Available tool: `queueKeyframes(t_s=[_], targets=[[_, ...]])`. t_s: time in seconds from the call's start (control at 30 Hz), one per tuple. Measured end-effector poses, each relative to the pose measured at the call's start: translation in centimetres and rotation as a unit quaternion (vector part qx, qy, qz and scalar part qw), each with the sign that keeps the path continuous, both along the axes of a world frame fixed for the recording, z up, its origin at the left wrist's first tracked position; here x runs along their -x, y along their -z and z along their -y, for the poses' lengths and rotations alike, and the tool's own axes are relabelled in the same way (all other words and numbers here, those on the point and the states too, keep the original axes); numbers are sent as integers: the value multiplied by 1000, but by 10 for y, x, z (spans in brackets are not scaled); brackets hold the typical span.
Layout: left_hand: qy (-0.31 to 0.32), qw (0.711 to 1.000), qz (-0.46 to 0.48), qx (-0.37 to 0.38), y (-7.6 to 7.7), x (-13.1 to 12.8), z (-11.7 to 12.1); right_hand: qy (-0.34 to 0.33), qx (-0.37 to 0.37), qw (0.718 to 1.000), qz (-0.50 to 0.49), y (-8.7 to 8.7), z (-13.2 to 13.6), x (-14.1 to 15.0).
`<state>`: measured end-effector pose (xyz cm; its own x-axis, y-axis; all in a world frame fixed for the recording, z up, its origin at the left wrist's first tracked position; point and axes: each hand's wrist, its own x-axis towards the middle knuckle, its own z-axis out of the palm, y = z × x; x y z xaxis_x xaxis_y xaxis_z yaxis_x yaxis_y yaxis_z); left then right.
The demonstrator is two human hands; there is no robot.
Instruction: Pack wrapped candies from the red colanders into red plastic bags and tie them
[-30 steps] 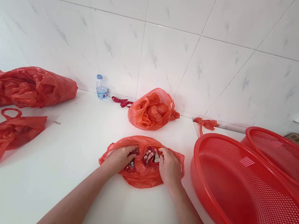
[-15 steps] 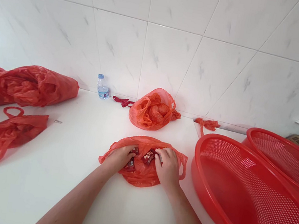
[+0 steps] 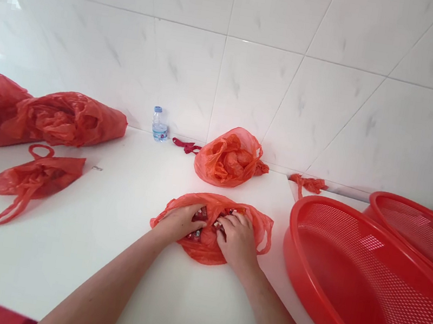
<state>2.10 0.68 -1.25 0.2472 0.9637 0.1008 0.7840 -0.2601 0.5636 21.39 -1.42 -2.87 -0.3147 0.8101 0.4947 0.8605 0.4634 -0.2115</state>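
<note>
Red bag (image 3: 205, 255) holds packets (image 3: 197, 234), right hand (image 3: 239, 238) seemingly touching one.

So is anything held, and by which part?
Can't tell: left hand and right hand partly cover dark packets in the front red bag, hiding any grip.

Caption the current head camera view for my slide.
Left hand and right hand reach into an open red bag of small packets on a white table, near a red basket.

Kitchen or workroom, unclear which: grey-veined white wall tiles (image 3: 174, 67), flat white tabletop (image 3: 63, 247), round red perforated plastic baskets (image 3: 346, 275).
</note>
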Motion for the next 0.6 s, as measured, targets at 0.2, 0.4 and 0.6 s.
queueKeyframes(t_s=[0.2, 0.4, 0.6], targets=[[-11, 1000, -13, 2, 2, -1, 1, 6, -20, 1000, -17, 1, 0, -4], [4, 1000, -9, -11, -4, -2, 3, 1, -4, 1000, -13, -1, 4, -2], [-5, 999, 31, -29, -10, -1, 9, -11, -15, 1000, 13, -10, 16, 6]])
